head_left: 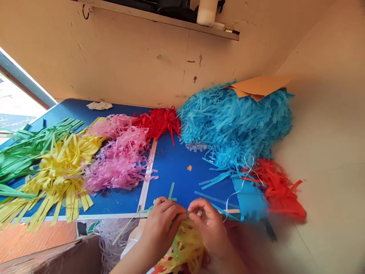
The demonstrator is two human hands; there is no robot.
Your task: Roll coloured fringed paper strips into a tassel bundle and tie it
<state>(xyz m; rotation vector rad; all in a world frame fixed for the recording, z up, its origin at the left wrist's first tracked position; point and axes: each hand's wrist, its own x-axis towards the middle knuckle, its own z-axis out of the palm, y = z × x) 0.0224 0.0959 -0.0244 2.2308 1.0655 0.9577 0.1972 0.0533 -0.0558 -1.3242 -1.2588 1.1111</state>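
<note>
My left hand and my right hand meet at the table's front edge, thumbs and fingertips pinched close together. Light green tissue paper strips run between the fingers, some poking out behind my left hand. What lies exactly at the fingertips is small and partly hidden. Just below, a bunch of yellow tissue paper strips hangs over my lap, with bits of red and orange beneath. To the right, a white string loops over a flat light blue tissue sheet.
A blue folding table carries fringed paper heaps: green, yellow, pink and red. A large blue heap bears orange paper. More red fringe lies right. A cardboard box stands lower left; a shelf hangs above.
</note>
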